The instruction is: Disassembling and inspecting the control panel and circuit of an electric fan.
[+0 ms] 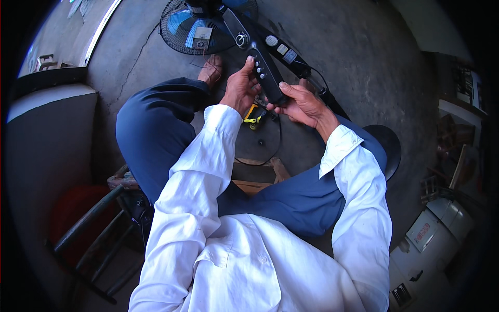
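Observation:
Between my hands is the long black control panel point(268, 83) of a pedestal fan, with a row of small round buttons and a ring-shaped knob. My left hand point(240, 89) grips its left side, the thumb on the face beside the buttons. My right hand point(304, 104) pinches its lower end, thumb on top and fingers beneath. Beyond lies the fan head, its blue blades point(179, 23) inside a black wire cage. The fan's black pole point(283, 50), with labels on it, runs beside the panel toward my right knee. What lies behind the panel is hidden.
Below my hands, yellow tools point(252, 119) lie on the grey floor point(353, 62) near a thin black cable. A small box with wires point(201, 39) sits by the fan cage. A wooden frame point(280, 169) is between my legs; a dark chair point(91, 218) stands at left.

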A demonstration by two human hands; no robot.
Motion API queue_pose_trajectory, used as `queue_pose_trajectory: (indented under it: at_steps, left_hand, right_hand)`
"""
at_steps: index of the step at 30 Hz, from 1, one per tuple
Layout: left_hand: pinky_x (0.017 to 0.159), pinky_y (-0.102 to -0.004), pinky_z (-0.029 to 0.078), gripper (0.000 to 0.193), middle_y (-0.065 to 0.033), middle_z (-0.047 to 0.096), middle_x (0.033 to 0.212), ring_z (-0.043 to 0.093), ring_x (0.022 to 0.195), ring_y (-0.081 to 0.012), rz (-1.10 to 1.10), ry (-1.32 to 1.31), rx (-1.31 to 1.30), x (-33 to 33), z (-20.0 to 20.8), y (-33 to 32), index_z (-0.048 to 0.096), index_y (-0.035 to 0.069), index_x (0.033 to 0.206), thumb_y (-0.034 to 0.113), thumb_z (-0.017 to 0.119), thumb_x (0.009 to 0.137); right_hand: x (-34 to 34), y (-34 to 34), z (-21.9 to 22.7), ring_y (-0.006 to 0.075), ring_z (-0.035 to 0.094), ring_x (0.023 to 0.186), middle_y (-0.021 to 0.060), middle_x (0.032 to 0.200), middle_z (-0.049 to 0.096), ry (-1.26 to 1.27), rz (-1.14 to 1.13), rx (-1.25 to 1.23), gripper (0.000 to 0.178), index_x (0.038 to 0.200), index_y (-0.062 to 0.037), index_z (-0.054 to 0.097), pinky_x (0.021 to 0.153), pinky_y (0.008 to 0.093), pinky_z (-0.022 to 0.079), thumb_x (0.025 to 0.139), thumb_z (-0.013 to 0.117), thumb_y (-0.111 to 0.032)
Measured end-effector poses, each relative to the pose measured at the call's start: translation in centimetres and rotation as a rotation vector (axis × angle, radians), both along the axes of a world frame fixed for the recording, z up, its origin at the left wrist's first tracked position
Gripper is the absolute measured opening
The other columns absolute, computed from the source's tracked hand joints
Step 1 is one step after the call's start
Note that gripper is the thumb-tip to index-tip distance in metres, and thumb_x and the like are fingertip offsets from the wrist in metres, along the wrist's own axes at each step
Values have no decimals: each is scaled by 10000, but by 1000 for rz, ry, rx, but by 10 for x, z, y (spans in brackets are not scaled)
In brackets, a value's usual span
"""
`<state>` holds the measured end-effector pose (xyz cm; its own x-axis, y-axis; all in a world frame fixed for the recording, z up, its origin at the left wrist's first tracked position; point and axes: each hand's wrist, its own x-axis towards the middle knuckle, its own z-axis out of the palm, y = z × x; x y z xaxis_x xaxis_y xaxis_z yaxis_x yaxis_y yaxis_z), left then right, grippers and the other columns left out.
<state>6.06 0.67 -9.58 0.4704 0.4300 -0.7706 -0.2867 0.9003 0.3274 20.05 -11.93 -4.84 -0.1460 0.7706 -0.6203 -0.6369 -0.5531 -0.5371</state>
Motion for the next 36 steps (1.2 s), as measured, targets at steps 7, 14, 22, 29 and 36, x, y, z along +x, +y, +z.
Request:
queue_pose_trajectory:
  at_steps: [7, 14, 22, 29, 36]
  left_hand:
    - [945, -440, 413, 304, -60, 677, 1015, 595, 1008, -213, 9, 11, -3, 0, -4, -1, 675, 72, 1047, 363, 689, 961]
    - [967, -454, 416, 323, -72, 673, 1017, 595, 1051, -219, 33, -71, 49, -2, 9, -4, 661, 54, 1117, 342, 677, 972]
    - [952, -321, 495, 398, -65, 684, 1147, 648, 1055, -175, -85, -350, 150, -11, -1, -7, 586, 32, 1307, 41, 700, 927]
    - [925, -297, 546, 432, -98, 682, 1145, 661, 1060, -186, -64, -359, 87, -12, -5, -5, 571, 19, 1322, -23, 693, 910]
    - [917, -303, 559, 461, -113, 679, 1151, 668, 1053, -199, -48, -309, 97, -10, 2, -6, 562, 13, 1332, -40, 701, 896]
  right_hand:
    - [-3, 0, 0, 214, 629, 977, 125, 1092, 617, -12, 5, -17, 398, 1220, 6, 586, 831, 336, 493, 1059, 503, -348]
    - [1, 4, 1, 228, 642, 966, 162, 1111, 629, 36, -53, 46, 435, 1291, 15, 553, 811, 322, 516, 1041, 545, -341]
    - [2, 5, 5, 227, 660, 947, 148, 1098, 642, 12, -79, 76, 414, 1284, 0, 569, 798, 327, 515, 1037, 555, -332]
    - [3, 3, 0, 228, 651, 967, 156, 1110, 633, 6, -51, 61, 420, 1272, 21, 568, 808, 333, 516, 1037, 558, -326]
    - [4, 1, -1, 237, 652, 971, 163, 1106, 632, 29, -76, 38, 416, 1272, 23, 565, 818, 343, 522, 1035, 564, -319]
